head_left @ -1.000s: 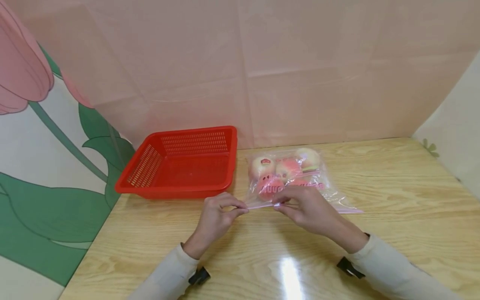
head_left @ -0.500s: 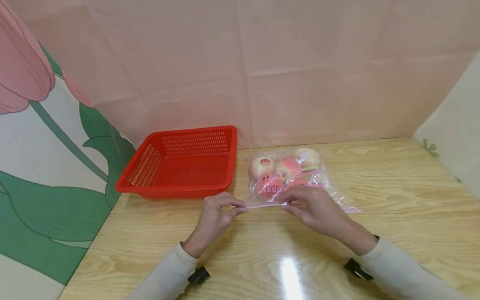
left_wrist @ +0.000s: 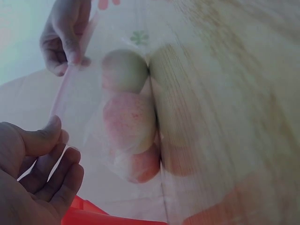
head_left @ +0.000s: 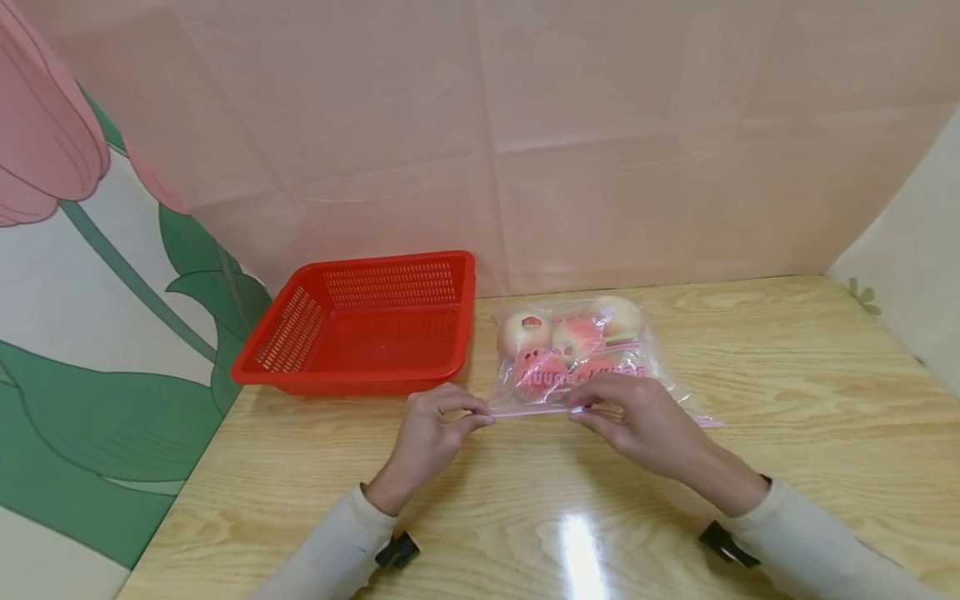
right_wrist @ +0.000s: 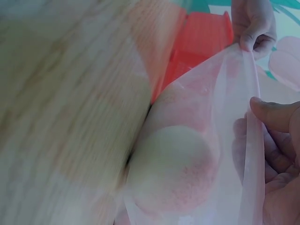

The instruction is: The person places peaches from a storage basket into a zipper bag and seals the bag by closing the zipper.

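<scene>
A clear zip bag (head_left: pixel 660 371) with pink lettering lies on the table, its pink-edged mouth toward me. Several pink and cream peaches (head_left: pixel 525 333) fill it; one peach (right_wrist: pixel 173 168) shows large in the right wrist view. My left hand (head_left: pixel 433 437) pinches the left corner of the bag's mouth between thumb and fingers. Farther right along the same edge, my right hand (head_left: pixel 637 425) pinches the zip strip, thumb below and fingers above. In the left wrist view the strip runs taut between both hands.
A red plastic basket (head_left: pixel 375 383) with slotted sides stands on the wooden table (head_left: pixel 810 400), left of the bag. A pink cloth backdrop (head_left: pixel 600 167) rises behind the table. A flower-patterned panel (head_left: pixel 97 417) borders the left side.
My right hand has slid to the right along the bag's mouth, still pinching it. The left hand keeps its grip at the left corner. The bag and the basket stay in place.
</scene>
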Demonstrator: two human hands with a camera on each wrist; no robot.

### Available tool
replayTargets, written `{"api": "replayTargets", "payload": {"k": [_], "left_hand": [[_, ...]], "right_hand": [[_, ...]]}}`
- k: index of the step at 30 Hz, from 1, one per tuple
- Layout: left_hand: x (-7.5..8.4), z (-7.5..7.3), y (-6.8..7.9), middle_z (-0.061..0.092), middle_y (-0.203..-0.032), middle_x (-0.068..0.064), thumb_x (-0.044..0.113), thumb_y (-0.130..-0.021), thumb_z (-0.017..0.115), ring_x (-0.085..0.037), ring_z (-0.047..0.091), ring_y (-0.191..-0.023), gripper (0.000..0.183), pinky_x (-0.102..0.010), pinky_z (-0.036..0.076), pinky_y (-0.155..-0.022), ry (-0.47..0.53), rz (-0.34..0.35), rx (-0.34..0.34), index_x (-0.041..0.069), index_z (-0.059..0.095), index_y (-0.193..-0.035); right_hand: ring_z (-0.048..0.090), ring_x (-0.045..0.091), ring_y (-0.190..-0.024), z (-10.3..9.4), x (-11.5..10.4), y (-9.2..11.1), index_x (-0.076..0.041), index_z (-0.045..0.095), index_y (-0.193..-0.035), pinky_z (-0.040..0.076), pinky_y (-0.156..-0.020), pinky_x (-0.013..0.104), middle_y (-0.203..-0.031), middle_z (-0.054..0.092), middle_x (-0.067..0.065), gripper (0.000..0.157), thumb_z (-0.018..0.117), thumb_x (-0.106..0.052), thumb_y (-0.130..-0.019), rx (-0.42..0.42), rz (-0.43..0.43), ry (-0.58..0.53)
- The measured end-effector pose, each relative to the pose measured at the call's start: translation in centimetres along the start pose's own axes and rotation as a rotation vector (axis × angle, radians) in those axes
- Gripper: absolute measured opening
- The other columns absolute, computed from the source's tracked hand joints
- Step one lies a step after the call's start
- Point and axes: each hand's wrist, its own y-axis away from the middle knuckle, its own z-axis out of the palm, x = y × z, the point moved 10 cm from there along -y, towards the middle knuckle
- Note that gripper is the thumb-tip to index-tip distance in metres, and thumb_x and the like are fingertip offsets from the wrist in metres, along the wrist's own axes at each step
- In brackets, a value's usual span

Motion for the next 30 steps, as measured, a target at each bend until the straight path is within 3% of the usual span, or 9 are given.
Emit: {"api": "replayTargets", "payload": {"k": [21,30], "left_hand": [[-0.2,-0.1,0.0,0.074,-0.077,0.001,0.008,-0.075,0.084,-0.008,0.067,-0.074,0.007,-0.036,0.06,-0.071,-0.014,-0.036,-0.006,0.011,0.08,-0.08],[-0.3,0.0,0.0,0.074,-0.078,0.0,0.008,-0.076,0.084,-0.009,0.067,-0.075,0.006,-0.038,0.06,-0.071,-0.009,-0.044,-0.008,0.011,0.08,-0.08]], "right_hand": [[0.068,0.003,-0.081,-1.4,1.1,1.4,-0.02,0.073,-0.093,0.06,-0.072,0.027,-0.09,0.073,-0.013,0.028,0.081,0.0,-0.075,0.006,0.04,0.071],[0.068,0.003,-0.081,-2.1,1.4,1.6,-0.018,0.073,-0.094,0.056,-0.075,0.015,-0.09,0.073,-0.012,0.028,0.082,0.0,-0.074,0.017,0.03,0.083]]}}
